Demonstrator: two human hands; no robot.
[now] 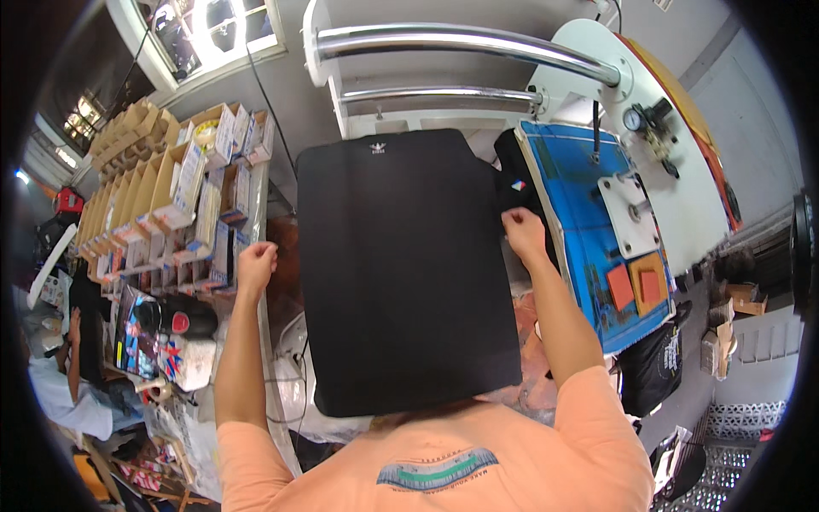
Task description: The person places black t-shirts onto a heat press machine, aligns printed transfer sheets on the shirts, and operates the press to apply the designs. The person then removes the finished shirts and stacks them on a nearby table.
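Note:
A black garment [405, 282] lies smooth and flat over a broad board in front of me, with a small white emblem near its far edge. On its right side a sleeve-like black part [515, 162] hangs down, bearing a small coloured patch. My left hand [257, 269] is closed in the air, a little apart from the garment's left edge; nothing shows in its fingers. Close beside the right edge is my right hand [524, 234], its fingers curled in a pinch. Whether it grips the black cloth is hidden.
Chrome bars [469, 38] of a white machine cross the far side. A blue-topped board [572, 196] with a gauge and orange blocks stands at right. Cardboard boxes [162, 192] are stacked at left, near a dark cylindrical object [189, 317]. Another person [72, 392] sits far left.

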